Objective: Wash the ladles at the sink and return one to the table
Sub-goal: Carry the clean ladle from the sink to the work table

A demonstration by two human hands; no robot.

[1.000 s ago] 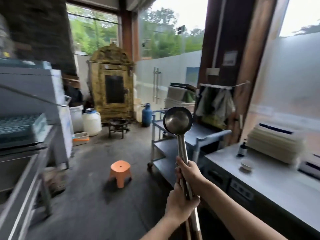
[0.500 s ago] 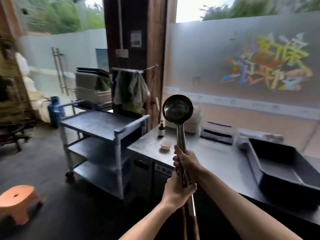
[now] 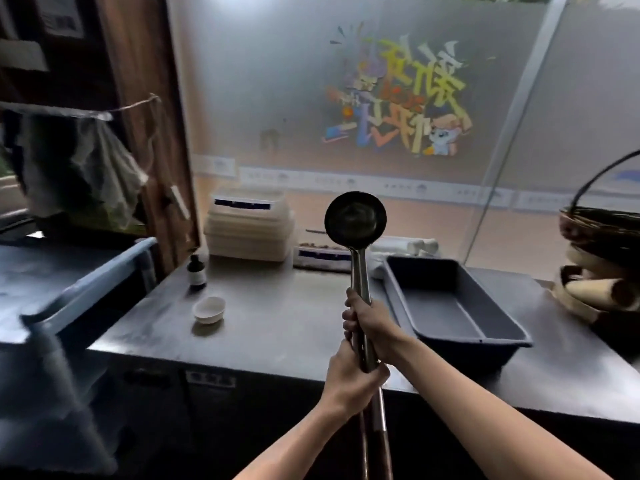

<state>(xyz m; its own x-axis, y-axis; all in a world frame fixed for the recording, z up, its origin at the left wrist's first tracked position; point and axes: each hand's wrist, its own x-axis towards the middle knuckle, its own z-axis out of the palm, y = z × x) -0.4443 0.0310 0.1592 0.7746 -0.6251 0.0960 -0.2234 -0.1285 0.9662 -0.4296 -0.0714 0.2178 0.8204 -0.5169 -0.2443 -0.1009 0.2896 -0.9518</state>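
A long steel ladle (image 3: pixel 356 220) stands upright in front of me, its round bowl facing me at mid-frame. My right hand (image 3: pixel 372 323) grips the upper part of the handle. My left hand (image 3: pixel 349 382) grips the handle just below it. There seem to be two handles side by side beneath my hands, with wooden ends running off the bottom of the frame. The ladle hangs above the front of a steel table (image 3: pixel 277 327). No sink is in view.
On the table stand a dark grey tub (image 3: pixel 450 306), a small white bowl (image 3: pixel 209 309), a brown bottle (image 3: pixel 196 273), stacked white trays (image 3: pixel 249 233) and a scale (image 3: pixel 322 254). Baskets (image 3: pixel 602 244) sit at the right. A blue cart (image 3: pixel 69 275) stands left.
The view has swung right, from the floor and cart to facing the steel table. Both hands keep the same grip on the upright ladle.
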